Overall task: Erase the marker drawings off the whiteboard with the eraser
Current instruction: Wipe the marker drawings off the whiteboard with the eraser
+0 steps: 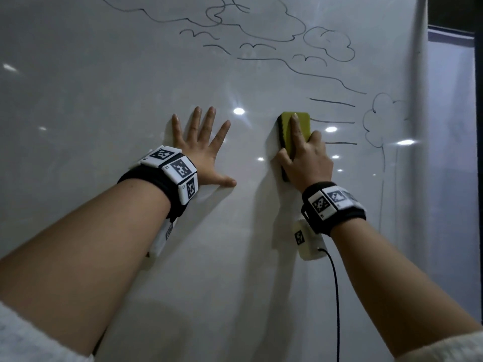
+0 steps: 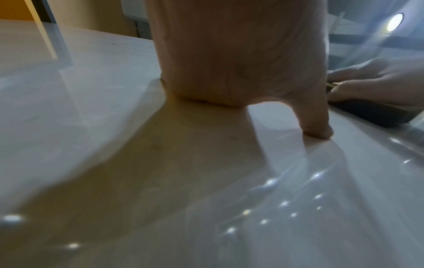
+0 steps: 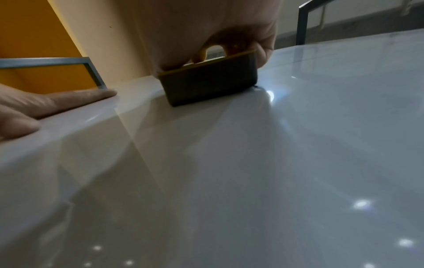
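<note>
A glossy whiteboard (image 1: 130, 87) fills the head view. Black marker drawings (image 1: 261, 24) of clouds and birds cross its top, and short lines (image 1: 333, 122) and a tree outline (image 1: 379, 121) sit at the right. My right hand (image 1: 304, 158) grips a yellow-green eraser (image 1: 300, 126) with a dark felt base (image 3: 206, 83), pressed flat on the board just left of the short lines. The index finger lies along its top. My left hand (image 1: 206, 150) lies flat on the board, fingers spread, left of the eraser. Its thumb (image 2: 314, 123) touches the surface.
The board's right edge (image 1: 420, 100) borders a pale panel (image 1: 452, 126) and a dark opening above. A black cable (image 1: 337, 296) hangs from the right wrist camera. Ceiling lights reflect as bright spots (image 1: 238, 111) on the board. The lower and left board bear no marks.
</note>
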`<state>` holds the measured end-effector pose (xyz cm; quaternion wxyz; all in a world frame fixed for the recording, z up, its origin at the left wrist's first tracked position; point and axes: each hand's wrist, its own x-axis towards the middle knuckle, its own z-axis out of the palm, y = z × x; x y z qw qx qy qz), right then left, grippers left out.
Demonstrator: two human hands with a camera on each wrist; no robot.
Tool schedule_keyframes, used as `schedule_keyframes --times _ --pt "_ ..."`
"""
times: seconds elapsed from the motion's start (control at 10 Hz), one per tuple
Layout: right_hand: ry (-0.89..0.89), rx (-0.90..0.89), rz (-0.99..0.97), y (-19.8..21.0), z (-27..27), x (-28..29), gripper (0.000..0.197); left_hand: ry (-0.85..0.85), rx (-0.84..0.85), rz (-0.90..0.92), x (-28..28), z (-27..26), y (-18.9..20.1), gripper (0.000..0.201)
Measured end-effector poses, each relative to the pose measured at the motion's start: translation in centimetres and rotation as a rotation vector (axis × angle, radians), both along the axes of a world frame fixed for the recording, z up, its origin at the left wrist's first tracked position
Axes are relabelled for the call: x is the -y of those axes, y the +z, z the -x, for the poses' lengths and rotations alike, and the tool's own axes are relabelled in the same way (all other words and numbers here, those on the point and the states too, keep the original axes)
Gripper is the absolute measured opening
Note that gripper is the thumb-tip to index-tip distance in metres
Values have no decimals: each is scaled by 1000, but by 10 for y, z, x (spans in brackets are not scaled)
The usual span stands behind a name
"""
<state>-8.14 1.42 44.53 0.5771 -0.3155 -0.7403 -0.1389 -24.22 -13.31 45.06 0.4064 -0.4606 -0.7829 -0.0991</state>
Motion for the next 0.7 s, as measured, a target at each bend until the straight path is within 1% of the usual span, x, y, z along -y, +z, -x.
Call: schedule_keyframes --times 0.2,0.3,0.4,0.5,0.6,0.7 --pt "-17 -53 51 61 -6 -9 67 -10 7 0 -2 2 -1 120" --pt "-5 -71 63 65 -3 -13 63 -6 10 3 -3 2 0 121" --pt "-10 -110 36 38 1 -14 58 2 13 3 -4 3 1 121" --pt "-78 -114 34 -4 3 -15 56 4 13 -1 -4 3 1 121" --pt "-107 -90 22 -23 2 -14 56 -2 15 0 -3 3 1 122" --pt "-108 -68 47 1 -4 -16 55 -9 12 2 -4 2 0 121"
